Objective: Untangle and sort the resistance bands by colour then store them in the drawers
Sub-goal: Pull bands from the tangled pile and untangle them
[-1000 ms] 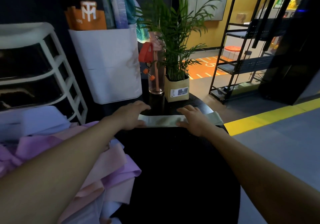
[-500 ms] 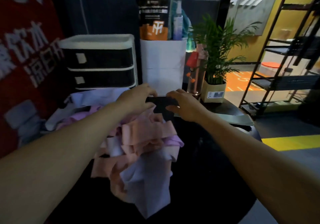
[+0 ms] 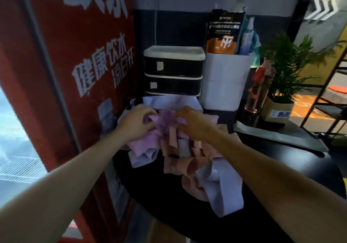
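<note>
Both your hands are down on the tangled heap of resistance bands (image 3: 180, 149) at the far left of the black round table (image 3: 281, 167). Your left hand (image 3: 136, 123) lies on the purple band (image 3: 165, 120) at the top of the heap, its fingers curled into the fabric and apparently pinching a fold, though motion blur makes the grip hard to confirm. Your right hand (image 3: 195, 124) rests on the same purple bunch from the other side, fingers bent down onto it; you cannot tell from this view whether they grip it or only press.

The heap mixes purple, salmon-pink (image 3: 174, 165) and pale lavender (image 3: 221, 192) bands, all looped through one another, and its near end droops toward the table's front edge. One grey-green band (image 3: 277, 135) lies flat by itself on the right side of the table, well apart from the heap.

The drawer unit (image 3: 173, 72) stands just behind the heap, its dark drawers closed. Beside it to the right are a white bin (image 3: 223, 81), a bottle (image 3: 258, 92) and a potted plant (image 3: 285, 68). A red sign (image 3: 75, 55) stands at your left.
</note>
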### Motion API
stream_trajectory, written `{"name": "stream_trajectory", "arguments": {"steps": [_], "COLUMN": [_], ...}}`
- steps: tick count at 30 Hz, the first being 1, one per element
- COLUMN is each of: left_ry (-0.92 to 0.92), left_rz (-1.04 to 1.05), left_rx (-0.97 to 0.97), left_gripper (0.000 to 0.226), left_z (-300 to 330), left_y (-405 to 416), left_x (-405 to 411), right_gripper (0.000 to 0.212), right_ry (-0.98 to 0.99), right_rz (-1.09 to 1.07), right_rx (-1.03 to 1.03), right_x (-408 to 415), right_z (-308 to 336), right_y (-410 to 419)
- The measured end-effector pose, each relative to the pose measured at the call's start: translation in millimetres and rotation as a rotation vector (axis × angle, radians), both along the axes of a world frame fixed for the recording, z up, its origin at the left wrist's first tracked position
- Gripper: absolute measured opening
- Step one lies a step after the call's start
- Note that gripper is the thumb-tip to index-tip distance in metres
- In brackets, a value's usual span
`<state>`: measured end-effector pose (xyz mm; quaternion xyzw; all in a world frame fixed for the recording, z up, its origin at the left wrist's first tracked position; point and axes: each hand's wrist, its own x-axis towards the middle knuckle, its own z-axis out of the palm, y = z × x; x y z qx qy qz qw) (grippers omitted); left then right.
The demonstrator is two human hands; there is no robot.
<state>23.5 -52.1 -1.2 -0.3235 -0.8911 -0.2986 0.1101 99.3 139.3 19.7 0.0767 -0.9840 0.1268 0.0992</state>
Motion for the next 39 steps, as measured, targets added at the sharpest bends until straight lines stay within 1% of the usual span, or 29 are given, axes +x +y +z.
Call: {"name": "stream_trajectory", "arguments": {"steps": [3, 4, 6, 7, 8, 10, 12, 14, 16, 17, 19, 22, 25, 28, 31, 32, 35, 37, 39], "left_ry": [-0.063, -0.092, -0.162, -0.186, -0.214, -0.243, -0.247, -0.261, -0.252, -0.246, -0.237, -0.227, -0.236, -0.224, -0.233, -0.234, -0.192, -0.153, -0.139], "left_rz": [0.044, 0.055, 0.086, 0.099, 0.111, 0.128, 0.134, 0.150, 0.157, 0.163, 0.182, 0.174, 0.175, 0.164, 0.122, 0.116, 0.128, 0.151, 0.163], "left_rx": [0.075, 0.094, 0.123, 0.130, 0.128, 0.110, 0.115, 0.116, 0.090, 0.070, 0.056, 0.071, 0.080, 0.067, 0.072, 0.053, -0.058, -0.121, -0.133], "left_gripper": [0.031, 0.037, 0.058, 0.065, 0.064, 0.051, 0.042, 0.034, 0.035, 0.037, 0.042, 0.040, 0.041, 0.041, 0.039, 0.042, 0.047, 0.041, 0.026], "left_z": [-7.8, -10.8, -17.4, -22.1, -27.9, -37.4, -46.2, -52.7, -60.5, -65.1, -71.0, -70.2, -65.9, -67.1, -66.3, -66.4, -69.6, -74.4, -76.7], "left_y": [-23.3, -30.8, -46.5, -53.4, -59.7, -68.6, -73.8, -77.7, -81.6, -83.0, -84.6, -81.1, -73.7, -65.6, -55.3, -52.1, -46.2, -45.1, -43.5], "left_x": [-1.9, -3.1, -6.5, -10.2, -14.6, -20.2, -25.6, -26.1, -25.3, -26.0, -27.3, -32.6, -33.2, -29.3, -21.1, -19.7, -18.4, -22.0, -24.3], "right_gripper": [0.036, 0.038, 0.047, 0.052, 0.057, 0.067, 0.072, 0.067, 0.050, 0.045, 0.042, 0.029, 0.027, 0.025, 0.024, 0.024, 0.027, 0.027, 0.027], "right_ry": [0.044, 0.044, 0.030, 0.031, 0.036, 0.014, -0.033, -0.057, -0.056, -0.055, -0.067, 0.008, 0.087, 0.090, 0.121, 0.133, 0.142, 0.124, 0.085], "right_rz": [0.050, 0.046, 0.058, 0.088, 0.117, 0.151, 0.158, 0.157, 0.144, 0.130, 0.096, 0.035, -0.003, -0.046, -0.181, -0.203, -0.180, -0.187, -0.186], "right_rx": [-0.037, -0.035, -0.004, 0.019, 0.050, 0.106, 0.136, 0.201, 0.283, 0.270, 0.184, 0.162, 0.152, 0.170, 0.159, 0.163, 0.176, 0.200, 0.194], "right_x": [-16.4, -23.3, -35.2, -40.4, -45.9, -53.8, -60.6, -65.8, -69.7, -71.4, -72.7, -67.5, -61.4, -59.0, -53.9, -52.7, -48.0, -44.1, -45.2], "right_z": [-5.1, -6.2, -7.7, -9.1, -11.4, -16.7, -24.5, -33.8, -41.8, -45.2, -45.4, -34.3, -20.6, -15.4, -14.0, -14.4, -17.8, -19.7, -22.2], "right_y": [-22.0, -28.5, -42.4, -49.6, -56.1, -67.5, -75.9, -79.9, -80.9, -80.5, -80.4, -77.6, -61.6, -37.6, -19.2, -14.9, -7.3, -7.5, -7.6]}}
